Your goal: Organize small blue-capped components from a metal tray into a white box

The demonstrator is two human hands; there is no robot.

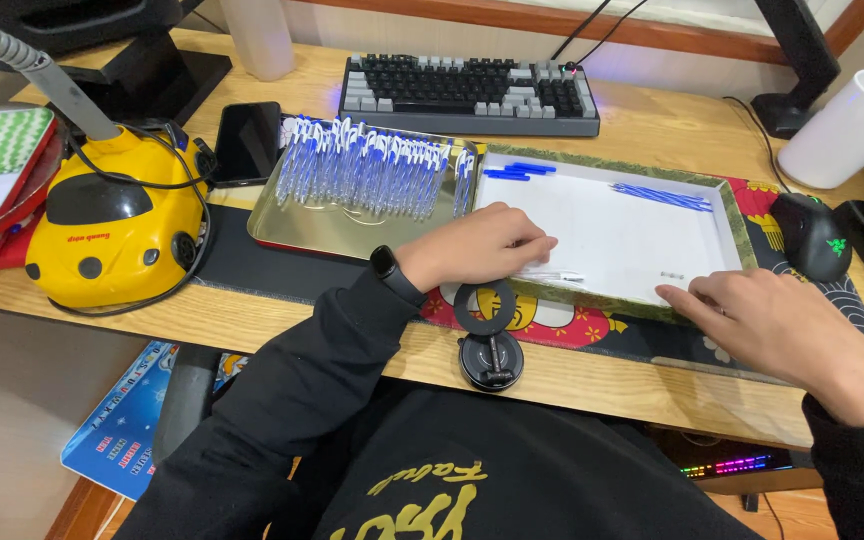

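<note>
My left hand [477, 248] rests inside the near left corner of a white-lined box lid with a green patterned rim [742, 230]; its fingers curl over a clear pen barrel [552, 276] lying on the white floor. My right hand [767, 320] lies on the box's near right rim, fingers spread, close to a tiny spring [671, 275]. Blue pen caps [517, 171] lie at the box's far left and blue refills [662, 196] at the far right. A gold metal tray [337, 230] to the left carries a row of several blue-and-white pens [377, 175].
A keyboard [467, 92] sits behind the tray. A black phone [247, 140], a yellow car-shaped lamp base [117, 225], a black mouse [812, 235], a white cup [847, 130] and a black ring stand [490, 345] at the desk's near edge surround the work area.
</note>
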